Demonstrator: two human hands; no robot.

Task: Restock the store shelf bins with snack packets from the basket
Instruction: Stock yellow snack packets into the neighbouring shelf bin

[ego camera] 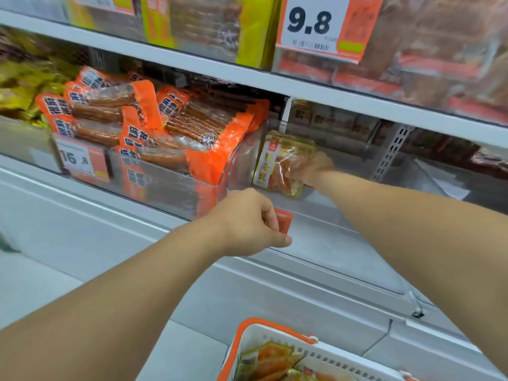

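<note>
My right hand reaches deep into a clear plastic shelf bin and grips a gold-edged snack packet, held upright against the bin's left wall. My left hand grips the bin's front rim beside a small orange tag. The white basket with orange handles stands below, at the bottom edge, with more packets of the same kind inside.
The neighbouring bin on the left holds several orange packets behind a 16.8 price label. Yellow packets fill the far-left bin. The shelf above carries a 9.8 price card. A perforated upright stands at the right.
</note>
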